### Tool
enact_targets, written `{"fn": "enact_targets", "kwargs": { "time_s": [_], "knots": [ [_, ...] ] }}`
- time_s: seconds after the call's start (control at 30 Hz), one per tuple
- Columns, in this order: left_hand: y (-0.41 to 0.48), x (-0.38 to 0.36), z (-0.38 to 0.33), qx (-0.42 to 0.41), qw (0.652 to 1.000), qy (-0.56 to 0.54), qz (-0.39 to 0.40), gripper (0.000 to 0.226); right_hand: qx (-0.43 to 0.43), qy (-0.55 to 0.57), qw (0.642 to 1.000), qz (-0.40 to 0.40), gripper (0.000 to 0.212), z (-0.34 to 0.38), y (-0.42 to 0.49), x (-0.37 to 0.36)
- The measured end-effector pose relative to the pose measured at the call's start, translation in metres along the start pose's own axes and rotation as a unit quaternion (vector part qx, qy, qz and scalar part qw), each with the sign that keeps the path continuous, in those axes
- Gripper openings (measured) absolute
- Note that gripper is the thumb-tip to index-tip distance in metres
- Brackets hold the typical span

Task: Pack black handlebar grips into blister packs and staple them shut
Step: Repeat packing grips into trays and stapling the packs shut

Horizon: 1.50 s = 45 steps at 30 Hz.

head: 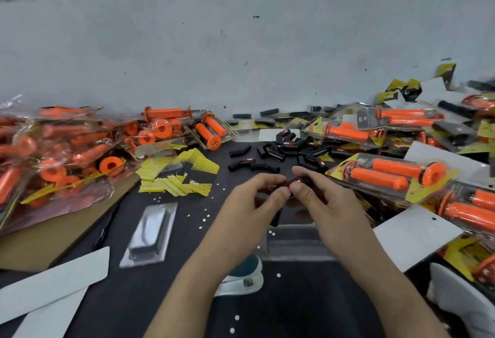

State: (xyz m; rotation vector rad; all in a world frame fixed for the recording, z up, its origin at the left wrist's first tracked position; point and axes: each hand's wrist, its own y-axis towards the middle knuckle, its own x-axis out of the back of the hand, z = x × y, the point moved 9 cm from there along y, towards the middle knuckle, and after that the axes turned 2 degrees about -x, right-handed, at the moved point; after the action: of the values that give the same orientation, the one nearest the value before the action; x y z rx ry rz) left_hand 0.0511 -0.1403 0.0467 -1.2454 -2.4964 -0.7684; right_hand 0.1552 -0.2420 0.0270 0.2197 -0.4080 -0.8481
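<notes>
**Black handlebar grip [294,181] pinched between left hand [251,203] and right hand [321,198]**

A pale, scuffed wall [241,42] backs a dark table [294,311]. Two heaps of packed orange grips flank the work: the left heap [67,150] in crumpled clear bags on brown cardboard [53,235], the right heap [396,174] in carded packs, too many to count on either side. Two white cards [53,284] lie near left. A fan of yellow-and-black insert cards [184,176] lies left of centre; its logo is too blurred to read. One empty blister pack [148,233] lies near it. One teal-and-white tool [242,282] shows under the left forearm. About twenty loose black grips [281,150] are scattered at the far centre, some with red-and-white labels that are unreadable. Both hands' fingertips grasp the one grip, held at centre above the table, its red label up. Small pale paper dots [203,215] speckle the surface.
</notes>
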Motion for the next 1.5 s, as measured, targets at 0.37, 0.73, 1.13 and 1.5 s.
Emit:
{"fn": "enact_targets", "kwargs": {
  "time_s": [0.37,0.73,1.13,1.5],
  "knots": [
    [0.009,-0.004,0.022,0.041,0.997,-0.040,0.050,0.018,0.011,-0.039,0.999,0.016,0.040,-0.009,0.007,-0.005],
    [0.012,-0.007,0.032,0.067,0.995,-0.060,0.041,0.018,0.004,-0.029,0.999,0.017,0.042,-0.020,0.013,-0.006],
    [0.009,-0.019,0.029,0.074,0.992,-0.071,0.080,0.026,0.004,0.008,1.000,0.006,0.037,-0.021,0.009,0.002],
    [0.010,-0.022,0.033,0.086,0.989,-0.097,0.069,0.026,-0.016,0.059,0.998,-0.002,0.024,-0.021,0.009,0.005]
  ]
}}
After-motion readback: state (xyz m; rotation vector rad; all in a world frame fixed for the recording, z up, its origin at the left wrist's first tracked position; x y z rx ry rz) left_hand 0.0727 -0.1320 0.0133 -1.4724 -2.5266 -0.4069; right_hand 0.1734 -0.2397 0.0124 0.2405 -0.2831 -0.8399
